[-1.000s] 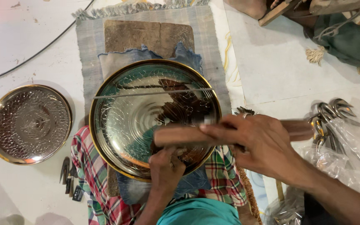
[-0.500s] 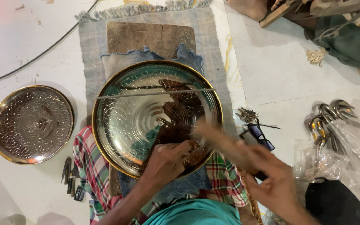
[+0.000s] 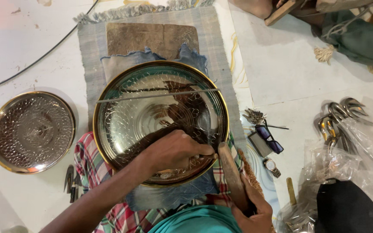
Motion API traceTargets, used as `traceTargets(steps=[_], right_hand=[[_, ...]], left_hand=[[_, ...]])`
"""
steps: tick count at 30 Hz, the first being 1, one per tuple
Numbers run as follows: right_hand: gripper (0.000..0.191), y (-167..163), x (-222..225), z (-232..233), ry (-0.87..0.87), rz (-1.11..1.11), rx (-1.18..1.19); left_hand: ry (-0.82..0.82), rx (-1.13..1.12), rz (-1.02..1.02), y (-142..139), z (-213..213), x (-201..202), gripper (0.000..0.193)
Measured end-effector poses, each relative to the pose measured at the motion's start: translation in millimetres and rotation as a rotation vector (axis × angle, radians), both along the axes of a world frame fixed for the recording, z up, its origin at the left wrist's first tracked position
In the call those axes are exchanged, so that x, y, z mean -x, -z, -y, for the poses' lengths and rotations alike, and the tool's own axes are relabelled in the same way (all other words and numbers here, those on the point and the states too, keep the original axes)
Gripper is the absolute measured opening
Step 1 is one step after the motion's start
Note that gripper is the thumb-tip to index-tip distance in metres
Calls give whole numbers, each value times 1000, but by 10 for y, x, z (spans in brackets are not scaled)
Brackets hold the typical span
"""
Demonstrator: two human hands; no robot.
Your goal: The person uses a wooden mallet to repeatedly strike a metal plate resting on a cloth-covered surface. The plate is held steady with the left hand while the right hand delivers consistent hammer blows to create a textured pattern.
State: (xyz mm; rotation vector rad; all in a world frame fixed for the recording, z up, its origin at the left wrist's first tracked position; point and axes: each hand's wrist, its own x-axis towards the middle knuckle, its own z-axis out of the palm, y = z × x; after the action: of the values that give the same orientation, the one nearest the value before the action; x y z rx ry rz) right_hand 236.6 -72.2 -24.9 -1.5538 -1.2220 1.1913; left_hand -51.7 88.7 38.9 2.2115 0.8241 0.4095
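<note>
Far to the left of the hands lies a small shiny plate [image 3: 32, 131]. The left hand [image 3: 175, 151] is closed, fingers pinched on a small tool, resting on the big shiny plate [image 3: 152, 112]. Just right, the right hand [image 3: 252, 213] grips a wooden mallet [image 3: 232, 174].

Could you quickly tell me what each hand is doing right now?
Left hand: closed on a small tool, mostly hidden, on the large engraved brass plate.
Right hand: closed around a brown wooden mallet.

The left hand [image 3: 175, 151] hides its small tool; the right hand [image 3: 251, 213] is cut off below.
</note>
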Motion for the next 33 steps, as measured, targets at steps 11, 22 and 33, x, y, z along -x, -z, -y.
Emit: traceTargets(steps=[11, 22, 33], right_hand=[[59, -30, 29, -2, 109, 288, -301], [78, -1005, 38, -978, -336, 319, -338], [86, -1582, 289, -1791, -815, 680, -430]], left_hand=[[47, -2, -112, 44, -5, 1, 64], [-662, -129, 162, 439, 555, -80, 49], [-1099, -162, 193, 406, 822, -327, 45]])
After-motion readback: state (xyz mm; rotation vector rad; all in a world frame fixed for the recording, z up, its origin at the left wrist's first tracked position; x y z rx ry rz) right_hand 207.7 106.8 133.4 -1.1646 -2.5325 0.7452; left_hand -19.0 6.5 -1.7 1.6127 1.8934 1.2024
